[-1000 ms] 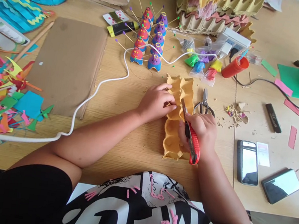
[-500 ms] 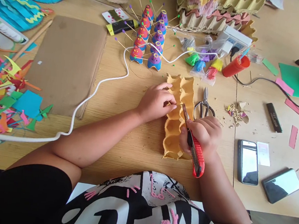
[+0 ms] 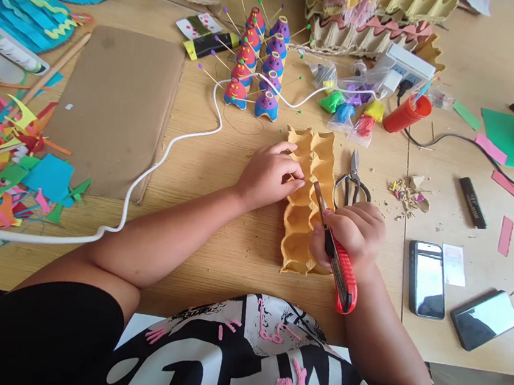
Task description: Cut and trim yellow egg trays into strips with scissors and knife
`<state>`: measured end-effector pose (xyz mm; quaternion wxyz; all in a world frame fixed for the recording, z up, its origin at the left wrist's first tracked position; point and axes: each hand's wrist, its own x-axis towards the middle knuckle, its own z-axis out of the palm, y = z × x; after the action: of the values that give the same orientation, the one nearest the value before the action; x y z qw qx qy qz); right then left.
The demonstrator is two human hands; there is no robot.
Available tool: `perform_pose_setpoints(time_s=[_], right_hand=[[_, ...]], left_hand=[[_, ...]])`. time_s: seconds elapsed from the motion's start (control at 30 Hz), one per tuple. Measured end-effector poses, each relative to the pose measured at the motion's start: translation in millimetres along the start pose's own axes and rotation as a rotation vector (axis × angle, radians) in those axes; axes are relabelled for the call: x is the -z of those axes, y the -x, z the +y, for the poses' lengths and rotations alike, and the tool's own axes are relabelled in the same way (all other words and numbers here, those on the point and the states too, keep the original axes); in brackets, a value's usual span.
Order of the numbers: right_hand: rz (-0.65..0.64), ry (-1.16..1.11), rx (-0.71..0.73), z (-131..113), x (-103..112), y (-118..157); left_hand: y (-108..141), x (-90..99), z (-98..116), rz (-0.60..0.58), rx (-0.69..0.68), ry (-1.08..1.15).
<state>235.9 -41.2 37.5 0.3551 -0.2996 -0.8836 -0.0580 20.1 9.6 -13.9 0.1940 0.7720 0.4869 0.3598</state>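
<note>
A yellow egg carton strip (image 3: pixel 296 241), two cups wide, lies on the table in front of me. My left hand (image 3: pixel 268 172) grips its left edge, with fingers curled over the upper cups. In my right hand (image 3: pixel 356 236) is a red utility knife (image 3: pixel 342 266). Its blade points up and left, and the tip is over the middle of the strip; whether it touches the cardboard I cannot tell. Scissors (image 3: pixel 353 177) with dark handles lie just beyond my right hand. The strip's lower right side is partly hidden by that hand.
Painted egg-cup figures (image 3: pixel 268 83) with pins stand beyond the strip. A white cable (image 3: pixel 170 142) crosses the table to a power strip (image 3: pixel 406 64). Cardboard (image 3: pixel 114 110) and paper scraps (image 3: pixel 7 160) lie left; a red cup (image 3: pixel 407 113) and phone (image 3: pixel 426 281) are right.
My right hand and the utility knife have shifted slightly right and toward me. My left hand stays in place on the egg carton strip.
</note>
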Motion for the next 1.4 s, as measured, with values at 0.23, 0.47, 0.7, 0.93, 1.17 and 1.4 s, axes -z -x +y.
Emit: perform_pose_setpoints(time_s=[0.23,0.47,0.7,0.93,1.17,1.4], right_hand=[[0.004,-0.010,-0.017,-0.3,-0.7,0.4],[-0.005,-0.011,-0.035,-1.0,-1.5,0.7],[-0.001,-0.030,-0.056,0.9,-7.3,2.1],[0.022,-0.039,-0.057,2.5,-10.4,5.1],[0.158,-0.065,-0.118,2.4,-12.8,7.3],[0.053,-0.016,-0.139,-0.6,-13.2,2.8]], left_hand=[[-0.5,0.2,0.0,-0.006,0.003,0.003],[-0.3,-0.6,0.2,0.001,0.003,0.007],[-2.0,0.2,-3.5,0.016,0.009,0.023],[-3.0,0.3,-7.9,0.014,-0.009,0.039],[-2.7,-1.4,-10.3,0.044,0.013,0.070],[-4.2,-2.0,-11.8,0.042,0.003,0.057]])
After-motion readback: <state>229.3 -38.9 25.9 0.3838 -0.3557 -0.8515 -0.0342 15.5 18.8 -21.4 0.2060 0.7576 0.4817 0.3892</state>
